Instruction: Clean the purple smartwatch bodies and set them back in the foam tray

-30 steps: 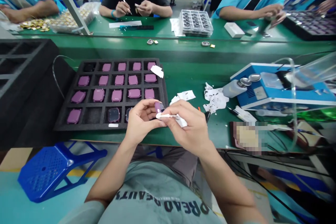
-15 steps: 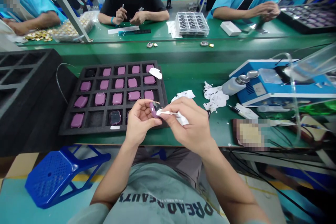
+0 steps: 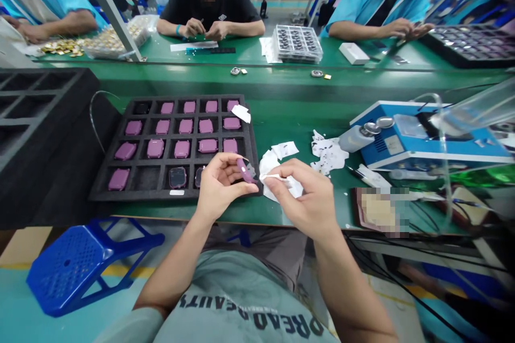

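Observation:
My left hand [image 3: 219, 185] is closed around the edges of a purple watch case [image 3: 244, 170], which is tilted with its dark face toward the right. My right hand [image 3: 303, 195] pinches a white wipe [image 3: 273, 177], a small gap away from the case. Left of my hands lies a black foam tray [image 3: 137, 193] whose cells hold purple watch cases [image 3: 182, 149]. In its front row a watch case with a dark screen [image 3: 177, 177] faces up, and another is partly hidden by my left hand. One front cell shows bare foam.
White wipes with dark specks [image 3: 328, 153] lie right of the tray. Behind them stand a pump bottle [image 3: 356, 136] and a blue machine [image 3: 402, 150]. A second foam tray [image 3: 44, 118] is at left, a blue stool [image 3: 68, 268] below. Co-workers sit across the bench.
My right hand has drawn the wipe back to the right, off the watch case. My left hand still holds the case, now turned more edge-on. The view has shifted slightly.

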`<state>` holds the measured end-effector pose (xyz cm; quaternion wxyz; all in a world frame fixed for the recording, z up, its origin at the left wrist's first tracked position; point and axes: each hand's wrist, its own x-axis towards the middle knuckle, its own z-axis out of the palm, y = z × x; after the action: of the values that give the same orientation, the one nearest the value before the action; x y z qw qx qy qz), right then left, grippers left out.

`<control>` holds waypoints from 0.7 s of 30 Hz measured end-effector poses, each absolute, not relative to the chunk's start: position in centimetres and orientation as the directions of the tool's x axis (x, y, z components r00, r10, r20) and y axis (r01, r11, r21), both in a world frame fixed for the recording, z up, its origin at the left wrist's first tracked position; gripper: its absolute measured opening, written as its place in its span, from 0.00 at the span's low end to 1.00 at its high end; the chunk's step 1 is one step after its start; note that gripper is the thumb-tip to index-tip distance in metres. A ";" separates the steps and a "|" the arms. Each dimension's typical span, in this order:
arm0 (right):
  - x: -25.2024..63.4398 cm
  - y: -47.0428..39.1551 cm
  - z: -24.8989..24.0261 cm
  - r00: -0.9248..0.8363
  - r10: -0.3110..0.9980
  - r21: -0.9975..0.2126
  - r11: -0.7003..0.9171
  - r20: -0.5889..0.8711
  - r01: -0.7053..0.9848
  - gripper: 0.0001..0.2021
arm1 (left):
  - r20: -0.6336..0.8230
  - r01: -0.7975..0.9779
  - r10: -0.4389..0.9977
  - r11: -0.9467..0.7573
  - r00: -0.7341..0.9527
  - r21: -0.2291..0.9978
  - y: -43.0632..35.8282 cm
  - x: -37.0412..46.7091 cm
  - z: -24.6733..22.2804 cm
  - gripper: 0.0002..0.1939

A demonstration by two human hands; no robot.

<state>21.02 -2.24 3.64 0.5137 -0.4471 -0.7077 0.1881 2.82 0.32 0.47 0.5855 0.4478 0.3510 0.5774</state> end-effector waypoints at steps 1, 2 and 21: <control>20.7 -2.2 4.0 -0.094 0.832 -0.733 0.530 0.546 0.426 0.05 | 0.114 -0.352 0.989 -0.075 0.092 0.933 0.3 2.9 0.5 0.35; 20.5 -2.1 4.3 -0.113 0.838 -0.739 0.528 0.534 0.418 0.05 | 0.122 -0.343 0.988 -0.083 0.094 0.936 0.3 3.0 0.5 0.34; 20.2 -2.2 4.5 -0.146 0.817 -0.657 0.542 0.557 0.524 0.05 | 0.049 -0.369 0.995 -0.014 0.085 0.930 0.2 3.1 0.4 0.34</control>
<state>20.18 -2.15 4.46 0.4713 -0.4524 -0.7409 0.1557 3.11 0.20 0.41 0.5992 0.4284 0.3657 0.5690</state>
